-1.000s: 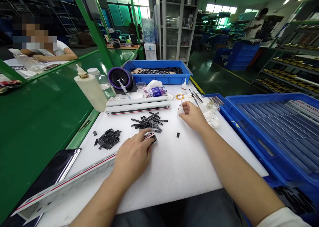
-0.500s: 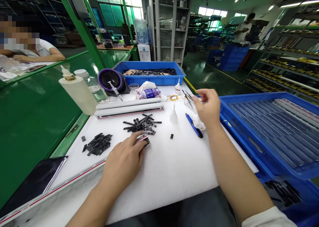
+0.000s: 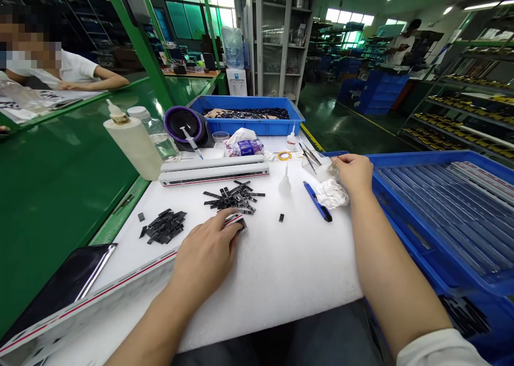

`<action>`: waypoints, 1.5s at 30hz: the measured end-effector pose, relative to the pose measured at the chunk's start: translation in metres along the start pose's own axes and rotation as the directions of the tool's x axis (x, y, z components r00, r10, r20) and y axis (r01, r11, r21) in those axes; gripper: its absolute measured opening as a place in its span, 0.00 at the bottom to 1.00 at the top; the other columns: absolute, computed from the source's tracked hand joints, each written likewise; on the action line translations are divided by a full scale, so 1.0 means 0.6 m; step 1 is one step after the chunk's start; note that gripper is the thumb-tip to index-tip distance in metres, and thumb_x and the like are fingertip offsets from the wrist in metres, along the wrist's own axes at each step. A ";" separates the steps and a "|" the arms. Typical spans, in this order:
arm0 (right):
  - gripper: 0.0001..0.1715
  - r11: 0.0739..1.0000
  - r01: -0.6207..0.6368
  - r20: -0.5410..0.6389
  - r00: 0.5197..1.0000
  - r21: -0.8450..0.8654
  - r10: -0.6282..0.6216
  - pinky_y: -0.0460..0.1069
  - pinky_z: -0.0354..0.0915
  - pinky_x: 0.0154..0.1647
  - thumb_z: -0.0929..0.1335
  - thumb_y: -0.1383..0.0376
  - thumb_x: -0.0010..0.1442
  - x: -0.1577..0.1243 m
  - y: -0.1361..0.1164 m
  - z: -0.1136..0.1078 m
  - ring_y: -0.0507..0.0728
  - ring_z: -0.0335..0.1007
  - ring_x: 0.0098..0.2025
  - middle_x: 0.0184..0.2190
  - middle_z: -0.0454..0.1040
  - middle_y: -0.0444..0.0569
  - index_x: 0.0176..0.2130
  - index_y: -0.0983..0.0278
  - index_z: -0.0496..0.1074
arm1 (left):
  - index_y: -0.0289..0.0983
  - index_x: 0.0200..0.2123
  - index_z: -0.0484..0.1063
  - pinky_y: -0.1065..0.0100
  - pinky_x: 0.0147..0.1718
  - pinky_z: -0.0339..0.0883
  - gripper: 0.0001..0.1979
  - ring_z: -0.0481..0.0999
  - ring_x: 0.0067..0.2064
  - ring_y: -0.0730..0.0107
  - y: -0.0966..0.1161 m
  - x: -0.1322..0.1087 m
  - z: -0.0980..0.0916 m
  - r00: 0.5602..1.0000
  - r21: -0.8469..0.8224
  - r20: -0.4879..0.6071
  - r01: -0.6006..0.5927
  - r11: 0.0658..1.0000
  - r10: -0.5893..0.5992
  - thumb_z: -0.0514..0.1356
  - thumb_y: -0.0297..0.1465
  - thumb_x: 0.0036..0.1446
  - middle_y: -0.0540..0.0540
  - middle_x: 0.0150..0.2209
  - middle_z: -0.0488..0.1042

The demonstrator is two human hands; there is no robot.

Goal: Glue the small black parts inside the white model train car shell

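My left hand (image 3: 206,248) is closed around the far end of a long white rail (image 3: 116,290) with a red stripe, which runs to the lower left across the table. Just beyond its fingers lies a pile of small black strips (image 3: 235,195); a second pile of black pieces (image 3: 164,226) is to the left. My right hand (image 3: 355,174) is at the table's right edge, thumb and fingers pinched together. What they hold, if anything, I cannot make out. Beside it are a crumpled white tissue (image 3: 332,193), tweezers (image 3: 310,154) and a blue pen-like tool (image 3: 317,201).
One small black piece (image 3: 281,217) lies alone mid-table. A squeeze bottle (image 3: 285,185), white rails (image 3: 214,172), a tissue pack (image 3: 244,145) and a blue bin (image 3: 257,126) stand farther back. To the right is a blue tray (image 3: 425,154). A co-worker (image 3: 76,68) sits at the left.
My right hand has moved right and slightly nearer, away from the tweezers, so more of the crumpled tissue shows. My left hand stays on the rail's end. The view has shifted slightly.
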State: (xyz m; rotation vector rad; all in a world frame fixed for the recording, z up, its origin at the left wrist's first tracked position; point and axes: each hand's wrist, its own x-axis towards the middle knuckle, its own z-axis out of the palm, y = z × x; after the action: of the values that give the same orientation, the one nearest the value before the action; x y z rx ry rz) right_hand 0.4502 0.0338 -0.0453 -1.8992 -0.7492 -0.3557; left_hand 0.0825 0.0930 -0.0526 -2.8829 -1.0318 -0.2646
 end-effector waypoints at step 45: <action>0.09 0.776 -0.096 0.590 0.709 0.623 -0.386 0.48 0.57 0.26 0.72 0.59 0.57 -0.261 -0.202 0.048 0.51 0.57 0.24 0.21 0.64 0.42 0.28 0.61 0.77 | 0.43 0.45 0.75 0.57 0.41 0.73 0.15 0.77 0.46 0.60 0.001 -0.001 0.001 1.000 -0.073 -0.011 0.020 0.997 -0.021 0.50 0.28 0.63 0.48 0.57 0.70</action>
State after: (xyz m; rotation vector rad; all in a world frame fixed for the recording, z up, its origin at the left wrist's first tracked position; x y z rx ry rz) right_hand 0.2509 0.0410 -0.0576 -1.2839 -1.3454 0.5254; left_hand 0.0823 0.0925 -0.0535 -2.9323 -1.0720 -0.3267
